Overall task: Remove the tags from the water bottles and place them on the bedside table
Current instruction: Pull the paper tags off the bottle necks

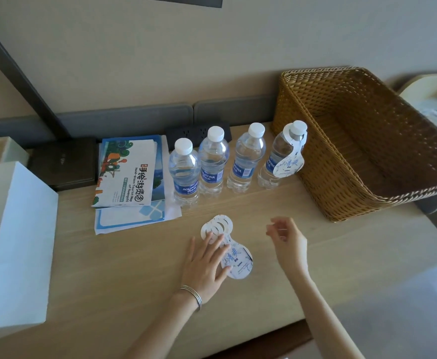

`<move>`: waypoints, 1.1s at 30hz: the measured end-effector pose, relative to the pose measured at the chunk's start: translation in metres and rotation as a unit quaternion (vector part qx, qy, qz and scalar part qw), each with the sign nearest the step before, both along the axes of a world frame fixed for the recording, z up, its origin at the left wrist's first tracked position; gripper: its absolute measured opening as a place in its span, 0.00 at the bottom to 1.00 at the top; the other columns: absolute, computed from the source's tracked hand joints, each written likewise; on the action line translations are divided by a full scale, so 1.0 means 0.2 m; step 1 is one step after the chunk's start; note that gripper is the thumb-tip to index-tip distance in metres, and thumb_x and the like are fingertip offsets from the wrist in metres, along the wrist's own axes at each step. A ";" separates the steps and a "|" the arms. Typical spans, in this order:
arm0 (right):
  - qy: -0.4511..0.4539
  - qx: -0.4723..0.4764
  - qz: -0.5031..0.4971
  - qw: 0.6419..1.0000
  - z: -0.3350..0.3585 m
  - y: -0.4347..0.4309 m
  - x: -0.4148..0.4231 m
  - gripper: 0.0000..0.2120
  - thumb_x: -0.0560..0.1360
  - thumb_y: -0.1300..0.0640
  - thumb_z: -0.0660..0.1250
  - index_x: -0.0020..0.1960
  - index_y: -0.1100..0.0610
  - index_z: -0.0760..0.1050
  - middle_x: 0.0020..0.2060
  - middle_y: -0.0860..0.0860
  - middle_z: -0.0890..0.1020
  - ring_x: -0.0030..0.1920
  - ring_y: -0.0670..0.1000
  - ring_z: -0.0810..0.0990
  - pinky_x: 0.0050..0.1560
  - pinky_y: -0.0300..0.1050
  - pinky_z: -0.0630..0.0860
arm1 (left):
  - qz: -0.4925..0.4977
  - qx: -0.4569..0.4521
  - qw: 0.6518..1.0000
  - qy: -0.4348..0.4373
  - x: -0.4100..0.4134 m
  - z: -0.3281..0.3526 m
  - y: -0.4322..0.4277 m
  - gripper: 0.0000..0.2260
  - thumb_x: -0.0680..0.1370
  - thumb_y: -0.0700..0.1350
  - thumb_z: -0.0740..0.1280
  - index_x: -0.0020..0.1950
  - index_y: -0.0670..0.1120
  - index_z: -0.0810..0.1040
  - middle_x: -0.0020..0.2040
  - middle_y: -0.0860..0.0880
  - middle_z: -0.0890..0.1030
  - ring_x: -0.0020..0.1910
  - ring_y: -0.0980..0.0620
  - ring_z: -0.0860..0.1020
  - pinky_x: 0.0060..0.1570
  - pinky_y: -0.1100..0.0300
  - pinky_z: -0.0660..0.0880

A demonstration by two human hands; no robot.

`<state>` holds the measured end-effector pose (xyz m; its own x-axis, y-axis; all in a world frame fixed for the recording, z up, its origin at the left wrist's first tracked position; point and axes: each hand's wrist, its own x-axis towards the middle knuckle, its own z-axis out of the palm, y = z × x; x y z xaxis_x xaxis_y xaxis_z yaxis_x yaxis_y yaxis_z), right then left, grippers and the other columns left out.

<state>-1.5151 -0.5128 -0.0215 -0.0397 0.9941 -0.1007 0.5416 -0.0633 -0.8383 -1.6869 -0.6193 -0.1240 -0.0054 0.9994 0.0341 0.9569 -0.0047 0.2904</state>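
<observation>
Standing on the counter (134, 294), head view: four water bottles (213, 161) in a row, white caps on, blue labels.

The end bottle (270, 164), at the right of the row, carries a white paper tag (290, 163) looped over its neck. The other three necks are bare.

A pile of tags (240, 265), fanned out, lies flat on the counter just in front of the row, rings toward the bottles.

The left hand (204, 265), with a bracelet (194, 294) at the wrist, rests on the pile with fingers straight and spread.

The right hand (287, 239) hovers in front of the row, off the pile's right side, fingers loosely curled and holding nothing.

- Wicker basket (354, 161): just right of the row.
- Brochures (129, 172): just left of the row.
- White box (17, 242): well left of the row.
</observation>
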 end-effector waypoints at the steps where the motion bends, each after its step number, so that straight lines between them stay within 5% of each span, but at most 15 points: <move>1: 0.018 0.015 -0.021 0.999 0.04 0.07 0.00 0.05 0.74 0.60 0.68 0.49 0.54 0.76 0.41 0.49 0.82 0.41 0.47 0.79 0.39 0.25 0.70 | 0.001 -0.002 1.000 0.004 0.01 -0.01 0.01 0.21 0.79 0.59 0.53 0.68 0.53 0.71 0.73 0.52 0.67 0.74 0.48 0.60 0.67 0.39 0.56; 6: 0.067 0.059 -0.084 0.992 0.22 0.37 -0.02 0.11 0.76 0.59 0.65 0.58 0.55 0.75 0.49 0.46 0.79 0.47 0.41 0.76 0.44 0.21 0.68 | 0.001 -0.001 1.000 0.028 0.03 -0.02 0.01 0.23 0.78 0.59 0.55 0.71 0.53 0.68 0.75 0.51 0.64 0.75 0.47 0.60 0.67 0.38 0.57; 13: 0.049 0.004 -0.051 0.997 0.21 0.58 -0.07 0.24 0.76 0.57 0.66 0.70 0.54 0.64 0.64 0.50 0.73 0.63 0.49 0.72 0.64 0.48 0.70 | 0.003 0.009 0.999 0.032 0.03 -0.02 0.01 0.23 0.77 0.59 0.57 0.70 0.54 0.69 0.75 0.51 0.64 0.75 0.47 0.60 0.67 0.38 0.58; 19: 0.086 0.031 -0.101 0.991 0.21 0.53 -0.03 0.08 0.74 0.56 0.68 0.52 0.55 0.74 0.46 0.47 0.79 0.47 0.44 0.76 0.50 0.40 0.72 | 0.003 0.010 1.000 0.029 0.02 -0.02 0.01 0.23 0.77 0.59 0.57 0.70 0.54 0.70 0.75 0.51 0.64 0.74 0.47 0.61 0.67 0.38 0.58; 22: 0.128 0.042 -0.106 0.985 0.23 0.50 -0.02 0.09 0.72 0.56 0.71 0.49 0.55 0.74 0.41 0.46 0.78 0.43 0.44 0.76 0.46 0.37 0.72 | 0.001 0.013 1.000 0.027 0.02 -0.02 0.02 0.23 0.77 0.59 0.57 0.70 0.54 0.69 0.74 0.51 0.65 0.74 0.47 0.62 0.67 0.39 0.58; 25: 0.152 0.041 -0.112 0.981 0.23 0.48 -0.02 0.11 0.70 0.56 0.73 0.50 0.54 0.74 0.44 0.47 0.79 0.45 0.45 0.77 0.48 0.40 0.74 | -0.001 0.012 1.000 0.025 0.02 -0.02 0.02 0.23 0.77 0.59 0.56 0.70 0.54 0.69 0.74 0.51 0.65 0.74 0.46 0.62 0.67 0.39 0.57; 30: 0.138 -0.004 -0.078 0.987 0.23 0.50 -0.06 0.26 0.71 0.52 0.73 0.66 0.53 0.68 0.55 0.44 0.74 0.55 0.43 0.73 0.54 0.39 0.68 | -0.001 0.011 1.000 0.024 0.02 -0.01 0.01 0.23 0.77 0.59 0.56 0.70 0.54 0.69 0.74 0.51 0.65 0.74 0.47 0.61 0.68 0.39 0.57; 33: 0.133 -0.023 -0.056 0.989 0.21 0.52 -0.08 0.20 0.71 0.52 0.72 0.61 0.52 0.73 0.55 0.45 0.78 0.57 0.45 0.76 0.58 0.44 0.72 | -0.001 0.005 1.000 0.020 0.02 -0.01 0.01 0.22 0.77 0.60 0.56 0.70 0.54 0.69 0.74 0.52 0.65 0.74 0.47 0.61 0.68 0.39 0.57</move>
<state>-1.5321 -0.4087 0.0201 0.0402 0.9884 -0.1462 0.2898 -0.1516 -0.9450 -1.6822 -0.6170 -0.1265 -0.0009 0.9990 0.0449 0.9678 -0.0105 0.2515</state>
